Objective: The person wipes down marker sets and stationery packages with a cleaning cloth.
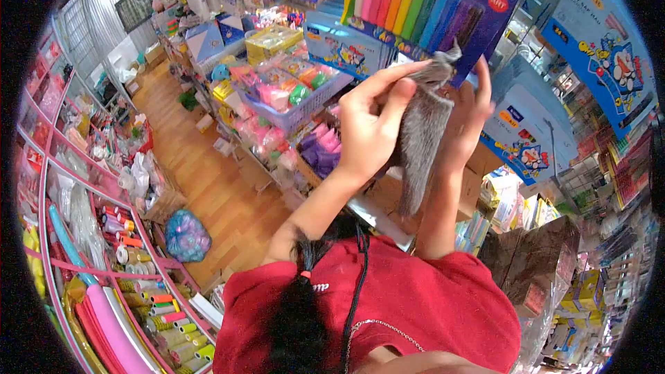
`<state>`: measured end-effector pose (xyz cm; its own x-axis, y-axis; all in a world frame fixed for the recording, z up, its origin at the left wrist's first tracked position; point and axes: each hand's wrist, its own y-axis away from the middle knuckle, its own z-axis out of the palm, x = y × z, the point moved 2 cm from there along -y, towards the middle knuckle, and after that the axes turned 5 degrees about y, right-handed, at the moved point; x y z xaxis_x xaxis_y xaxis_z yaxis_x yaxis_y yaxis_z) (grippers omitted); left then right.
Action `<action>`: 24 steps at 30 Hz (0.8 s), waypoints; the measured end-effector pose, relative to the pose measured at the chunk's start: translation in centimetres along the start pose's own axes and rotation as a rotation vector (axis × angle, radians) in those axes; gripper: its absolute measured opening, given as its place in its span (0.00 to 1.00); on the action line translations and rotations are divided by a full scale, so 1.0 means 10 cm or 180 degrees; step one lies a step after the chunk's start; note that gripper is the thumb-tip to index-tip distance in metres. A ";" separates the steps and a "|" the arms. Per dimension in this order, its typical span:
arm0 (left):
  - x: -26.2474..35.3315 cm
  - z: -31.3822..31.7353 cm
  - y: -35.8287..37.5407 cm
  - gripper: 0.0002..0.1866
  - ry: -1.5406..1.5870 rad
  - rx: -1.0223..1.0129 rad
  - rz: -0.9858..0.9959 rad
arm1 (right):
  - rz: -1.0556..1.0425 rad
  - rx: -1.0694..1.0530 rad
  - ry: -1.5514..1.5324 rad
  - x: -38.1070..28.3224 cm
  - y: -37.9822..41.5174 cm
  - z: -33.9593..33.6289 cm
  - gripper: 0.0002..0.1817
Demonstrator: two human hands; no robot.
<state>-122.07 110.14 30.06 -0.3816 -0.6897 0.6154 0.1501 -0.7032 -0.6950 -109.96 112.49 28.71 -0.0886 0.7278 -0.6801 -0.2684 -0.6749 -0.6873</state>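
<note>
My left hand (pixel 374 121) has a grey cloth (pixel 424 142) pinched near its top, thumb pressed over the fingers. With the cloth as the middle of the dial, that hand sits at nine o'clock and my right hand (pixel 470 114) at three. The right one is up close beside the cloth's edge, fingers raised and a bit blurred; I cannot tell whether it grips the cloth. The cloth hangs between my forearms, narrowing towards six o'clock, its crumpled top overlapping the lower edge of a clay pack (pixel 409 3) at twelve.

Round the dial, a blue box (pixel 597 48) is at two, another, the lower box (pixel 526 140), at three just past my right hand, and a brown box (pixel 537 256) between four and five. A bag of balls (pixel 188 235) rests on the floor (pixel 232 225) at eight, and a purple basket (pixel 294 119) full of packets stands near nine.
</note>
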 end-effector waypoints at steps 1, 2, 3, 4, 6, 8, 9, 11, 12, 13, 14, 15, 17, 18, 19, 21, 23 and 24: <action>0.03 -0.01 0.01 0.14 0.0197 0.0192 0.0092 | 0.0279 -0.0158 0.0035 -0.02 0.14 -0.06 0.43; 0.03 -0.02 0.02 0.15 0.0339 0.0213 0.0113 | 0.0293 -0.0161 -0.0046 -0.01 0.34 -0.01 0.47; 0.01 0.01 0.04 0.15 0.0869 0.0224 -0.0079 | -0.0066 -0.0332 0.0175 0.04 0.47 0.01 0.50; -0.04 0.05 0.05 0.15 0.0928 0.0179 -0.0183 | -0.0435 -0.0478 0.0375 0.08 0.60 0.02 0.54; -0.15 0.14 0.10 0.15 0.0870 0.0010 -0.0410 | -0.1164 -0.0747 0.0860 0.19 0.76 -0.02 0.58; -0.29 0.22 0.19 0.16 0.1579 -0.0349 -0.1227 | -0.1425 -0.0535 0.1050 0.10 0.75 -0.05 0.48; -0.30 0.26 0.22 0.16 0.2050 -0.0529 -0.1589 | -0.1496 -0.0529 0.1278 0.03 0.72 -0.09 0.43; -0.22 0.28 0.18 0.20 0.1444 -0.0838 -0.1218 | -0.1418 -0.0466 0.1867 -0.04 0.70 -0.14 0.32; -0.20 0.27 0.16 0.21 0.0886 -0.1102 -0.0800 | -0.1380 -0.0083 0.1964 -0.06 0.69 -0.14 0.26; -0.19 0.26 0.14 0.22 0.0324 -0.1344 -0.0380 | -0.1231 0.0119 0.2111 -0.13 0.68 -0.11 0.25; -0.23 0.31 0.19 0.24 0.0406 -0.1485 -0.0347 | -0.1046 0.0319 0.1881 -0.15 0.66 -0.10 0.25; -0.19 0.37 0.22 0.21 0.0724 -0.1326 -0.0389 | -0.0849 0.0519 0.1650 -0.16 0.65 -0.10 0.24; -0.09 0.30 0.17 0.24 -0.0062 -0.1403 0.0163 | -0.0853 0.0660 0.1506 -0.15 0.61 -0.14 0.23; -0.07 0.19 0.11 0.22 -0.0415 -0.0972 0.0510 | -0.0975 0.0682 0.1545 -0.16 0.59 -0.19 0.23; -0.05 0.06 0.02 0.20 -0.0763 -0.0541 0.0852 | -0.1099 0.0711 0.1583 -0.17 0.57 -0.24 0.23; -0.09 -0.28 -0.26 0.19 -0.1185 0.0495 0.1350 | -0.1379 0.0880 0.1879 -0.27 0.47 -0.32 0.21; -0.29 -0.57 -0.59 0.24 -0.1441 0.1234 0.1283 | -0.1765 0.0871 0.1929 -0.43 0.26 -0.25 0.20; -0.33 -0.62 -0.71 0.24 -0.0741 0.1033 0.0679 | -0.2025 0.0759 0.2298 -0.52 0.16 -0.18 0.19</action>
<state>-127.50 118.52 30.69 -0.1012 -0.8195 0.5641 0.4956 -0.5332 -0.6856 -108.18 107.43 30.70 0.7234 0.6441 -0.2487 -0.2561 -0.0842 -0.9630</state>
